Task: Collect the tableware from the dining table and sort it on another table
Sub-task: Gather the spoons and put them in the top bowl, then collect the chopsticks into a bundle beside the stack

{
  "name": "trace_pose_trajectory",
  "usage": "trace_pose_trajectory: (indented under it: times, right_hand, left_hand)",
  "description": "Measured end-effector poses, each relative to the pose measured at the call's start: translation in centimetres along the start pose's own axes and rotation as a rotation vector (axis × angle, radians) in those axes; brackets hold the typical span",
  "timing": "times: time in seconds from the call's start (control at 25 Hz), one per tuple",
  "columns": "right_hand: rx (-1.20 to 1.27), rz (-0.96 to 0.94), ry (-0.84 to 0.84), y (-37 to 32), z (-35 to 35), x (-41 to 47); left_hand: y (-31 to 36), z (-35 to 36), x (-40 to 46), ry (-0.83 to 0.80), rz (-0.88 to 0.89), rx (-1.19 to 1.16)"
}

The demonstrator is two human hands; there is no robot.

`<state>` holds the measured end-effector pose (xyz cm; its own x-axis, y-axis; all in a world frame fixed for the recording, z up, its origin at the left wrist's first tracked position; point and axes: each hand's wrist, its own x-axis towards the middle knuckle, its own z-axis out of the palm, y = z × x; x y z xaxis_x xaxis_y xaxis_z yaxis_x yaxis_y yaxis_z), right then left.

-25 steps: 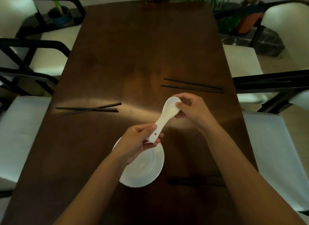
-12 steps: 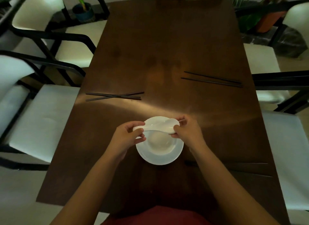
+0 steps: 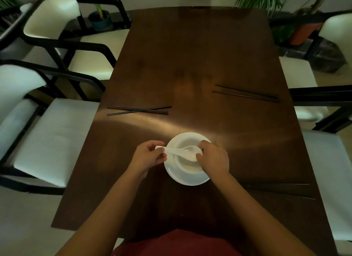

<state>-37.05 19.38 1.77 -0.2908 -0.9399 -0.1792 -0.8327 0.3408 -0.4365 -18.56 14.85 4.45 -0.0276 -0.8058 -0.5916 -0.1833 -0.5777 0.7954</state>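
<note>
From the head view, the left hand [image 3: 147,154] pinches the handle of the white spoon [image 3: 182,152] while the right hand's [image 3: 214,157] fingers grip its scoop end, laying it across the bowl [image 3: 187,141]. The bowl sits on a plate [image 3: 187,179] near the worktop's [image 3: 190,55] near edge, likely stacked so everything carries together. Two chopstick pairs [image 3: 139,110] [image 3: 245,93] lie mid-worktop by the left and right edges.

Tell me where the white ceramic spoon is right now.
The white ceramic spoon lies across the white bowl on the near table, handle in the left hand, scoop by the right hand.
</note>
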Motion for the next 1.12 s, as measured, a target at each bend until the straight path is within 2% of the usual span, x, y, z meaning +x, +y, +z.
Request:
trace_pose_trajectory:
  times: [0.28,0.48,0.56,0.68,0.96,1.04,1.12]
  right_hand:
    - [-0.254,-0.148,0.031,0.9,0.7,-0.7]
    - [-0.135,-0.153,0.101,0.5,0.0,-0.9]
    - [-0.047,-0.156,0.156,0.0,-0.5,-0.2]
    - [0.021,-0.184,0.137,-2.1,-1.0,3.0]
    - [-0.166,-0.393,0.011,-7.8,1.4,14.1]
    - [-0.261,-0.471,-0.023,-9.2,3.3,16.6]
    - [-0.331,-0.540,-0.077,-10.0,5.1,18.2]
  left_hand:
    - [0.0,-0.3,-0.2,-0.057,-0.010,0.000]
    - [0.2,-1.2,-0.1,-0.099,-0.051,0.084]
    - [0.2,-2.3,0.6,-0.045,-0.015,0.178]
    - [0.8,-5.5,3.1,0.076,0.132,0.355]
    - [4.8,-9.8,12.8,0.208,0.519,0.962]
    - [5.3,-9.7,16.0,0.173,0.591,1.122]
    - [5.2,-8.8,18.4,0.078,0.592,1.262]
